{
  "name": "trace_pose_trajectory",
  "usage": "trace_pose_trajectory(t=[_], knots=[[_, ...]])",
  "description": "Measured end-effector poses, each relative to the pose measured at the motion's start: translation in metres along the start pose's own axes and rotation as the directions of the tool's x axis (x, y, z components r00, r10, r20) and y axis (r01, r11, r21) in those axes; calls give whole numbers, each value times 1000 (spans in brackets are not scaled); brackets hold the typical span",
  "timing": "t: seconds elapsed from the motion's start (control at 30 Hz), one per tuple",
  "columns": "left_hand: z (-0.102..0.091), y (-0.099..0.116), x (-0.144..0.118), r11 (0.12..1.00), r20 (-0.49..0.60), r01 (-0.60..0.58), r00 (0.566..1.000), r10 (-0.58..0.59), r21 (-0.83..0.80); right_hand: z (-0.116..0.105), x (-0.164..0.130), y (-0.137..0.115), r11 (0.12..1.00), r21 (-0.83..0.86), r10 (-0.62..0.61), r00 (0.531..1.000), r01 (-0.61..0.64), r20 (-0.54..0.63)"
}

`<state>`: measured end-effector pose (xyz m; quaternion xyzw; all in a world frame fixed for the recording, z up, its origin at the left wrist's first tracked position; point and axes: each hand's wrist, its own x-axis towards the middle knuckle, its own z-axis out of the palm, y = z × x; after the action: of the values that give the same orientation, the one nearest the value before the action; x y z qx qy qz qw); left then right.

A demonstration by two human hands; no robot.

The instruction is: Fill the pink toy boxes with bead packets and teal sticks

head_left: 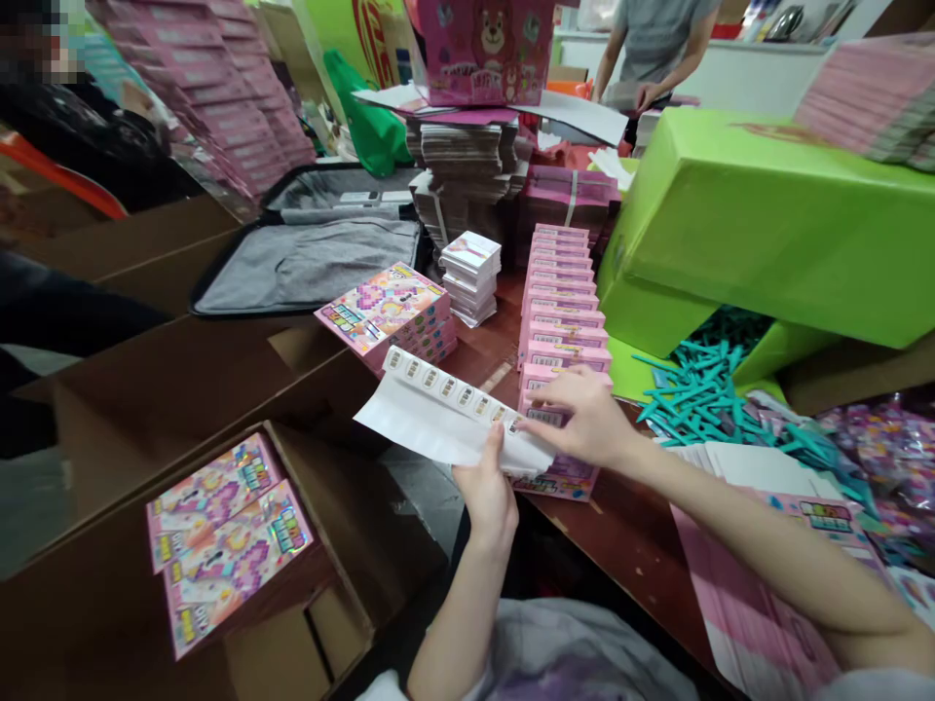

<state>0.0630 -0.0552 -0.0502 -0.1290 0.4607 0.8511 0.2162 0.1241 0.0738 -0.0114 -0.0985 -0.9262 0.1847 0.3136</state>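
- White paper sticker sheet (pixel 445 414), its top edge lined with small printed labels, hangs over the front edge of the brown wooden worktop (pixel 628 531), pinched at its lower right corner by the left hand (pixel 486 492).
- Right hand (pixel 580 419) rests with fingers curled, fingertips on the sheet's last labels and on the nearest flat pink printed box (pixel 555 477); whether a label is already pinched between them cannot be told.
- Long row of pink boxes (pixel 562 302) runs away from the hands across the worktop; judging by the sheet, most labels are still unused, so the labelling looks far from finished.
- Small stack of pink boxes (pixel 391 312) sits face-up just left of the row.
- Open brown cardboard carton (pixel 307 506) at lower left holds two face-up boxes, with much room left.
- Teal plastic sticks (pixel 701 399) lie heaped at right beneath a bright green carton (pixel 774 214).
- Another person's hand (pixel 647 95) works at a far counter, well apart.
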Motion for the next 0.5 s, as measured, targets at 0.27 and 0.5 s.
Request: trace_pose_trajectory(t=[0.27, 0.5], knots=[[2, 5, 7, 999, 15, 48, 999, -48, -22, 14, -27, -40, 853, -323, -458, 885, 410, -84], [3, 12, 18, 999, -71, -5, 997, 3, -31, -33, 44, 69, 984, -58, 155, 968, -170, -199]])
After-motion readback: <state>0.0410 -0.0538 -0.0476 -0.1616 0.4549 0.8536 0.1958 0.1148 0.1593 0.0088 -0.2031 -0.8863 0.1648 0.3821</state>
